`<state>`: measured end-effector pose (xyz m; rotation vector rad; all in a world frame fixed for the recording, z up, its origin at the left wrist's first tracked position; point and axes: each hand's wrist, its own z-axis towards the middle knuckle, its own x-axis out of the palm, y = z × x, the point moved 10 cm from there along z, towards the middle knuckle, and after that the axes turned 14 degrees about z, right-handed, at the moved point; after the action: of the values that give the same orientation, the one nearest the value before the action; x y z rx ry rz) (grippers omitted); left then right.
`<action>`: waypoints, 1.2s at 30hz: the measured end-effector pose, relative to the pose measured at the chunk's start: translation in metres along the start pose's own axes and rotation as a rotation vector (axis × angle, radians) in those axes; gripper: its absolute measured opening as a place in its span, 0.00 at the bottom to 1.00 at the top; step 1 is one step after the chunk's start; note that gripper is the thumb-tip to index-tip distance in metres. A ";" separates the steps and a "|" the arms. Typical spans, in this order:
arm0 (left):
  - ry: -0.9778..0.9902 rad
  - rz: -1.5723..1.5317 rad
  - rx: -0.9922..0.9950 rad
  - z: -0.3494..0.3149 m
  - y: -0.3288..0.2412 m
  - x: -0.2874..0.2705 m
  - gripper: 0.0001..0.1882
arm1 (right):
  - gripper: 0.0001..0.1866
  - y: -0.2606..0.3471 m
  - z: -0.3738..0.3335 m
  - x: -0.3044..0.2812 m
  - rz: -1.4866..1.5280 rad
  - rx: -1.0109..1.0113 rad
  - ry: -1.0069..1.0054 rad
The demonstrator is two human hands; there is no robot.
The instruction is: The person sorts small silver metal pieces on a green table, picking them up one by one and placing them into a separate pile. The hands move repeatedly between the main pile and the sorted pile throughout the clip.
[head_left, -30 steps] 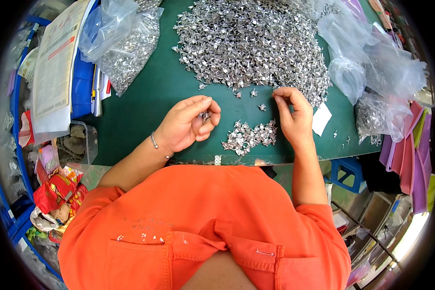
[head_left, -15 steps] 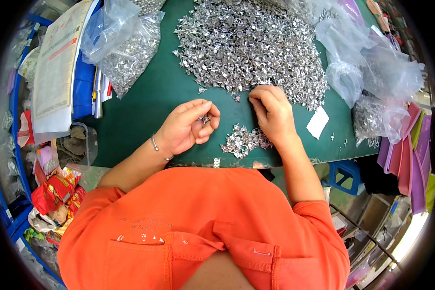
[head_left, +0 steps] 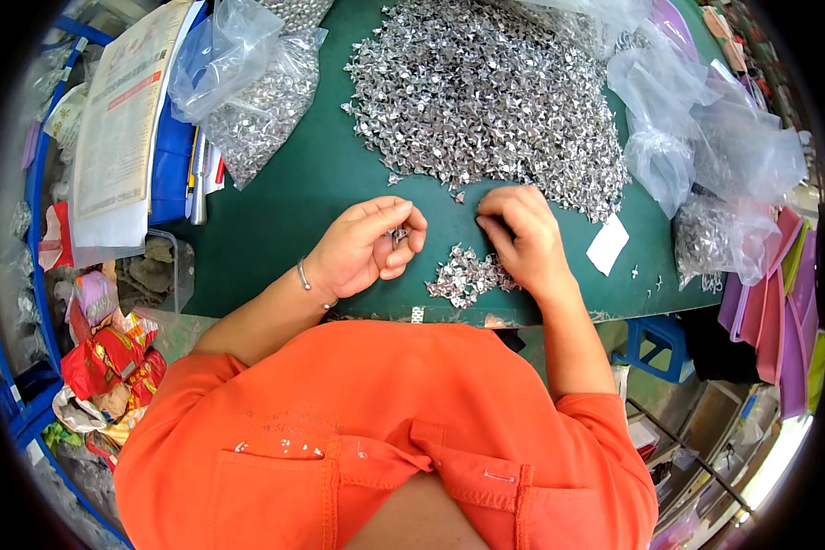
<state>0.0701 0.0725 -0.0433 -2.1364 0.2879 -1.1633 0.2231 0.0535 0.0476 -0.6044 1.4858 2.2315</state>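
Observation:
My left hand (head_left: 359,247) is half closed, palm turned inward, with small silvery metal pieces (head_left: 397,236) between its curled fingers. Just below the large heap of the same metal pieces (head_left: 486,101), my right hand (head_left: 532,240) has thumb and fingers pinched together. Whatever lies in that pinch is hidden. A smaller pile of metal pieces (head_left: 467,277) lies close to the table's near edge, between my hands and partly under the right one. One loose piece (head_left: 458,197) sits at the heap's lower edge, left of the right fingertips.
The green table (head_left: 275,238) carries a clear bag of metal pieces (head_left: 266,115) at the left, beside a blue bin (head_left: 170,165) topped with printed paper. White paper (head_left: 607,245) and plastic bags (head_left: 720,234) lie to the right. A blue stool (head_left: 658,348) stands below the edge.
My right hand has drawn back slightly from the large heap toward me, still pinched. The left hand keeps its curl around the metal pieces. The whole view has shifted a little.

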 end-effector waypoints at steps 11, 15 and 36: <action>-0.007 0.003 -0.007 -0.001 0.000 0.001 0.15 | 0.07 0.011 0.019 0.021 0.006 -0.014 0.076; -0.017 -0.005 0.000 -0.001 0.001 0.000 0.15 | 0.06 0.003 0.014 0.024 0.050 0.042 0.123; -0.022 0.009 -0.011 0.000 0.000 0.001 0.14 | 0.08 -0.006 0.003 -0.010 0.124 0.132 -0.080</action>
<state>0.0707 0.0720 -0.0419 -2.1540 0.2949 -1.1347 0.2345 0.0571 0.0499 -0.3871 1.6552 2.1983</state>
